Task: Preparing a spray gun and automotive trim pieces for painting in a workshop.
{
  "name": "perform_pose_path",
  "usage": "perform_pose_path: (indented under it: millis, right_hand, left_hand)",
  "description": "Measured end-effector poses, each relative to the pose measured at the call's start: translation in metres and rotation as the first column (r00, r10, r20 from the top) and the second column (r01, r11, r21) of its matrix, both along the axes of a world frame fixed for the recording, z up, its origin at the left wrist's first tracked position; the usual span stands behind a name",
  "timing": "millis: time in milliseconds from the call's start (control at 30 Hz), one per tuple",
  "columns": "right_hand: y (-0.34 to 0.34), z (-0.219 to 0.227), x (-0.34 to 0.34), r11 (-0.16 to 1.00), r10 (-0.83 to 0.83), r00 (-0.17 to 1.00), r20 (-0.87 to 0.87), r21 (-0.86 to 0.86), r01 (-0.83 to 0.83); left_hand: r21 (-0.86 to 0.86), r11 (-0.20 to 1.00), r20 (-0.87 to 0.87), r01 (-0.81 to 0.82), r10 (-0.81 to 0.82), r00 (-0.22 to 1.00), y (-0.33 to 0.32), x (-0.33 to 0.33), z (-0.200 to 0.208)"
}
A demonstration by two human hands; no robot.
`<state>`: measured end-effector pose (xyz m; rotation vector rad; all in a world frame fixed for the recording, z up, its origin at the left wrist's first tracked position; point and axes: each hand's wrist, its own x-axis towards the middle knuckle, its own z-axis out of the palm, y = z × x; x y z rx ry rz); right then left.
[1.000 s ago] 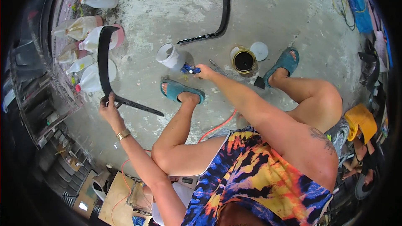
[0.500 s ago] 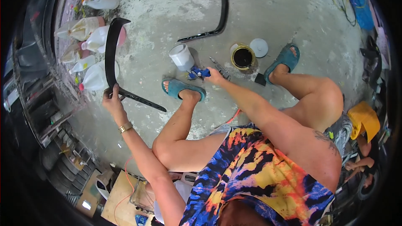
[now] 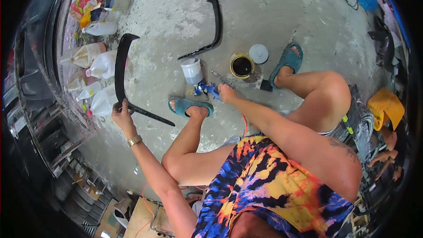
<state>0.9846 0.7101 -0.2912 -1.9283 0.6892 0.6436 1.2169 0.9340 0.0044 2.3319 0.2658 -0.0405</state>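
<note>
Jugs (image 3: 104, 102) are sitting leftmost; left hand (image 3: 123, 115) is pinching a raised black strip (image 3: 120, 75); a second strip (image 3: 217, 26) is lying on the floor (image 3: 264, 26); right hand (image 3: 226, 93) is gripping a blue spray gun (image 3: 205, 89); an open can (image 3: 242, 76) is standing further right. How much is finished or left is not showing.

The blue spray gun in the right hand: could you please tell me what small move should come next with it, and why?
Probably ease the blue spray gun slightly toward the curved black strip: the right hand holds the gun apart from it, and the left hand holds the strip near its bend.
</note>
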Motion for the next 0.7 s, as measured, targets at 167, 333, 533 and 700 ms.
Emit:
perform_pose_path:
  millis: [167,333,533,700]
  right_hand:
    - [-0.042,0.076,0.043,0.964,-0.154,0.972,0.18,0.242,0.108]
    - [-0.11,0.058,0.154,0.825,-0.561,0.79,0.246,0.235,0.513]
    - [-0.166,-0.007,0.205,0.706,-0.695,0.719,-0.005,-0.195,0.681]
    - [-0.156,-0.019,0.214,0.738,-0.668,0.728,-0.155,-0.266,0.621]
  left_hand:
    - [0.039,0.999,0.015,-0.018,0.018,1.0,0.003,0.002,-0.002]
    - [0.025,1.0,0.038,-0.01,0.009,0.999,0.01,-0.004,-0.001]
    - [0.028,0.995,0.09,-0.091,0.088,0.992,0.004,-0.011,0.008]
    - [-0.006,0.997,0.081,-0.082,0.082,0.993,-0.015,0.0,0.005]
